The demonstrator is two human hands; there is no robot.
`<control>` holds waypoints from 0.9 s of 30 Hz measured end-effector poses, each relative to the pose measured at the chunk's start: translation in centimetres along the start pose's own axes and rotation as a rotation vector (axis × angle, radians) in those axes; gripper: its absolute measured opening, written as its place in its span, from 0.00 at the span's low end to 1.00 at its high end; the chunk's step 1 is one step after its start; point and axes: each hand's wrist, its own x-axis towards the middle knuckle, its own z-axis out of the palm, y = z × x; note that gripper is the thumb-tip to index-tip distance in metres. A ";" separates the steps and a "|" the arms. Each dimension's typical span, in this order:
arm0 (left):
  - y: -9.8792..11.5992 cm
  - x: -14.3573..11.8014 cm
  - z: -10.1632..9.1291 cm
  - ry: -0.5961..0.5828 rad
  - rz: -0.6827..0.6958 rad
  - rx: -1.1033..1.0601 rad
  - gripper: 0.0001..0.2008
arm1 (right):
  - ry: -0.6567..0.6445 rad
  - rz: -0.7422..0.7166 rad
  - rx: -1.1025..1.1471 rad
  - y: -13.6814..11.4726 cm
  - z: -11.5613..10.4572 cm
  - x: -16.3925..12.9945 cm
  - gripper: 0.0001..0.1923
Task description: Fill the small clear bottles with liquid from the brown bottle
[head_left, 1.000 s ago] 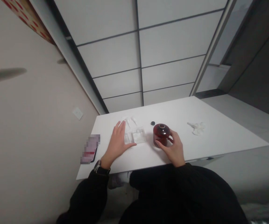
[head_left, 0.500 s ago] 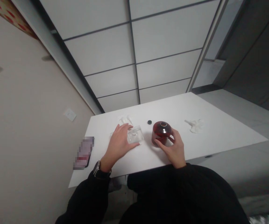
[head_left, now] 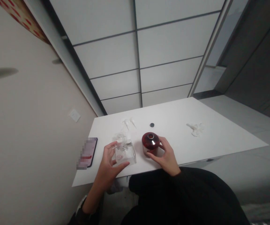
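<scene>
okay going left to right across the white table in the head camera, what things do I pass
Blurred dark phone → left hand gripping the clear square glass bottle → dark red round lidded bowl → right hand → crumpled white tissue.

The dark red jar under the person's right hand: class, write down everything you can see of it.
The dark red jar is round, squat and glossy, like lacquer or glazed ceramic, with a domed top bearing a small pale-rimmed ring at its centre. It stands upright on the white table, near the front edge, right of the clear glass bottle. The right hand cups its right side, fingers curling round its base.
</scene>
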 end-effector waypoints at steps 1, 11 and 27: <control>0.1 0.1 -0.3 0.007 0.007 0.023 0.36 | -0.021 -0.009 0.007 0.0 0.3 -0.1 0.32; 4.9 3.6 -3.4 -0.081 0.089 0.356 0.35 | -0.101 0.142 0.175 1.0 2.5 -0.5 0.39; 6.7 6.6 -3.6 -0.236 0.338 0.561 0.32 | -0.180 0.117 0.219 1.1 2.4 -0.4 0.36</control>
